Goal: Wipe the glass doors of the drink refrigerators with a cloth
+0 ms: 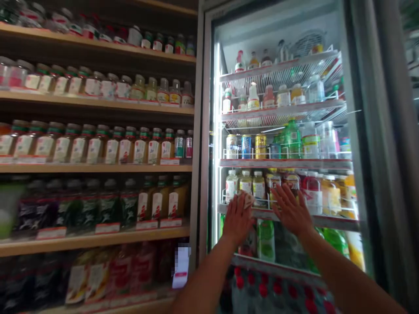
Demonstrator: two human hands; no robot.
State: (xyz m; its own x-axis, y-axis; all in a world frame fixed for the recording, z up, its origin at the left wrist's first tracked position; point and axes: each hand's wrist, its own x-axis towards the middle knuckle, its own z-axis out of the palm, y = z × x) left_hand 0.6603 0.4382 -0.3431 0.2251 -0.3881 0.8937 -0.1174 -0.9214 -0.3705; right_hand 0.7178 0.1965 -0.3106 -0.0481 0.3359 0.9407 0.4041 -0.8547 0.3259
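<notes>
My left hand (238, 220) lies against the front of the glass-fronted drinks cooler (209, 87), level with a row of bottles. Its fingers are fairly straight and press on a small pale, patterned cloth (248, 198), which sticks out past the fingertips. To its right, my right hand (292, 210) is raised with the fingers stretched out and slightly apart, and it holds nothing. That palm faces the cooler; whether it touches the glass I cannot tell. Behind the hands stand white-labelled bottles (259, 187) and a red drink bottle (312, 194).
Wooden shelves (98, 168) with rows of bottles and jars fill the left side. Inside the cooler, wire racks (281, 163) carry cans and bottles, with red-capped bottles (263, 289) at the bottom. The cooler's frame edge (356, 131) runs down the right.
</notes>
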